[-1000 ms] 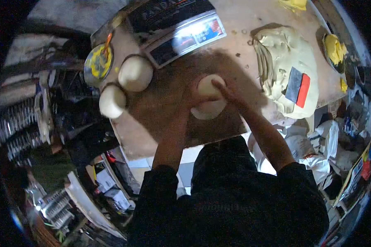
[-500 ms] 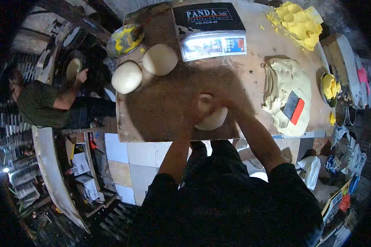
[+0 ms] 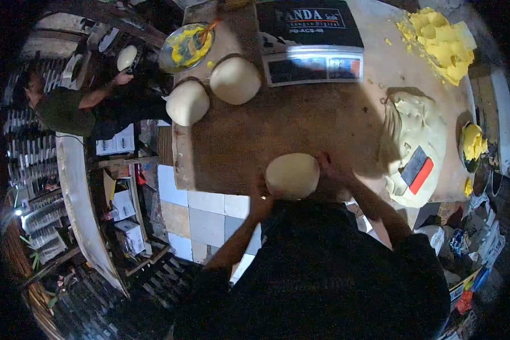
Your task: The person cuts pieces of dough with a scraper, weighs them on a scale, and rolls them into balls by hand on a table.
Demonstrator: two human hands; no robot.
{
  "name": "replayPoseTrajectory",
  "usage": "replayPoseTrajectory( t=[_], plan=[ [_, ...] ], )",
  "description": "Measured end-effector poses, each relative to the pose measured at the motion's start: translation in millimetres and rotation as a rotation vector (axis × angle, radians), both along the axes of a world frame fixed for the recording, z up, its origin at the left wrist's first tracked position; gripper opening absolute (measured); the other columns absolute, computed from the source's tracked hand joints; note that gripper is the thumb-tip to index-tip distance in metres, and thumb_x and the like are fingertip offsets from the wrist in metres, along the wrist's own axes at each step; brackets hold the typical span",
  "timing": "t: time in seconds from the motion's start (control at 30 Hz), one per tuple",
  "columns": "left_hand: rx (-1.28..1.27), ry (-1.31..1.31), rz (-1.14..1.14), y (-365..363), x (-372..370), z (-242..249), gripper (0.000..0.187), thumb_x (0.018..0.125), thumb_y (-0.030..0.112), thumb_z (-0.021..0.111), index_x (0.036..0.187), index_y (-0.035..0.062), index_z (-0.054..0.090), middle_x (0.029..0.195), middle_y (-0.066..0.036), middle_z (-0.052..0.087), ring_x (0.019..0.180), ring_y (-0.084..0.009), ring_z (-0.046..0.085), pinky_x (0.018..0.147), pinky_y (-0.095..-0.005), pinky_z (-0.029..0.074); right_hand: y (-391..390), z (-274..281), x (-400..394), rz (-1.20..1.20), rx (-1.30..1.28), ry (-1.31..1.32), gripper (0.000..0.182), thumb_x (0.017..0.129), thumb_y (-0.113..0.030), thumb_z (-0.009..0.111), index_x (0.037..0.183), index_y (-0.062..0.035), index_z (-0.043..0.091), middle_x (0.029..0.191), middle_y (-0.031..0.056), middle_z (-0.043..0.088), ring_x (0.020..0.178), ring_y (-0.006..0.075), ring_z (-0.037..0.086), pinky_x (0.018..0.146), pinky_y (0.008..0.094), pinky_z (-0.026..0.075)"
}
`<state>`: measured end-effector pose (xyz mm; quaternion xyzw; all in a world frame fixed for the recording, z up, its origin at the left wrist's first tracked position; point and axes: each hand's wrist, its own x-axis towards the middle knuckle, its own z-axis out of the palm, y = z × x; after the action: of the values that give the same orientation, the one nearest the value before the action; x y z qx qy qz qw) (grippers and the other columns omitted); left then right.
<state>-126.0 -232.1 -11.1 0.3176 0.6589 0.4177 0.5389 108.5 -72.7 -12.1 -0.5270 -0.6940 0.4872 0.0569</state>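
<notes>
A smooth pale dough ball (image 3: pixel 292 177) rests near the front edge of the wooden worktable (image 3: pixel 232 141), between my two hands. My left hand (image 3: pixel 260 196) is cupped against its left side, dim in shadow. On the opposite side my right hand (image 3: pixel 330 170) curves around the ball's right edge, its fingers only faintly visible. Two more rounded dough balls, one nearer (image 3: pixel 188 102) and one farther (image 3: pixel 236 81), sit at the back left. To the right lies a large slack mass of dough (image 3: pixel 408 124) with a red and black scraper (image 3: pixel 418 170) on it.
A digital scale (image 3: pixel 311 45) stands at the back. Yellow fat (image 3: pixel 439 42) is heaped at the far right, with more in a bowl (image 3: pixel 471 141). A metal bowl (image 3: pixel 173 54) holds yellow smears and a brush. At left, another person (image 3: pixel 68 110) works beside shelving.
My hands have drawn apart to the sides of the dough ball, which now shows whole and sits closer to me. My view has shifted. The other person's arm has moved.
</notes>
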Motion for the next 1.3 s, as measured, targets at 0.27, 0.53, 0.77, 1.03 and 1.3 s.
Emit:
replayPoseTrajectory(
  t=[0.27, 0.53, 0.77, 1.03, 1.3],
  plan=[
    [-0.004, -0.418, 0.157, 52.7, -19.8, -1.3, 0.077, 0.077, 0.022, 0.082, 0.136, 0.004, 0.037, 0.129, -0.017, 0.051, 0.117, -0.0293, 0.052, 0.095, -0.0441, 0.05, -37.1, -13.9, -98.4, -0.41, -0.108, 0.202, 0.052, 0.1, -0.047, 0.042, 0.113, -0.001, 0.063, 0.102, 0.0142, 0.064, 0.091, 0.0247, 0.062, 0.084, 0.0403, 0.05],
    [0.535, 0.137, 0.51, 7.0, -228.1, 30.3, 0.083, 0.064, 0.03, 0.09, 0.129, 0.0035, 0.045, 0.123, -0.015, 0.055, 0.107, -0.0279, 0.057, 0.088, -0.041, 0.052, -48.2, -15.2, -343.9, -0.451, 0.252, 0.628, 0.045, 0.102, -0.041, 0.042, 0.111, -0.0031, 0.064, 0.097, 0.017, 0.066, 0.085, 0.0263, 0.062, 0.078, 0.0411, 0.05],
    [-0.071, 0.96, 0.129, -41.4, -345.6, -116.4, 0.086, 0.076, 0.045, 0.077, 0.138, 0.0001, 0.038, 0.131, -0.027, 0.047, 0.121, -0.0435, 0.045, 0.099, -0.0489, 0.043, -78.0, -46.6, -358.9, -0.364, 0.274, 0.322, 0.042, 0.099, -0.035, 0.048, 0.115, 0.0022, 0.06, 0.1, 0.0222, 0.067, 0.089, 0.0313, 0.066, 0.083, 0.0442, 0.051],
    [0.369, 1.248, 0.119, 44.2, -268.4, 32.9, 0.072, 0.087, 0.047, 0.064, 0.138, 0.0013, 0.041, 0.14, -0.029, 0.035, 0.126, -0.0465, 0.039, 0.103, -0.055, 0.036, -71.4, -61.2, -69.2, -0.062, 0.343, -0.218, 0.031, 0.085, -0.025, 0.066, 0.105, -0.0014, 0.067, 0.096, 0.0182, 0.069, 0.087, 0.0293, 0.068, 0.083, 0.0417, 0.052],
    [0.556, 1.317, -0.053, 98.1, -203.8, 92.2, 0.068, 0.083, 0.044, 0.069, 0.13, -0.0008, 0.048, 0.129, -0.024, 0.043, 0.118, -0.0403, 0.045, 0.098, -0.05, 0.04, -34.9, 68.3, 297.1, -1.011, 0.63, -0.706, 0.029, 0.084, -0.033, 0.064, 0.09, -0.0057, 0.071, 0.079, 0.0143, 0.07, 0.07, 0.0316, 0.069, 0.062, 0.0422, 0.054]
  ],
)
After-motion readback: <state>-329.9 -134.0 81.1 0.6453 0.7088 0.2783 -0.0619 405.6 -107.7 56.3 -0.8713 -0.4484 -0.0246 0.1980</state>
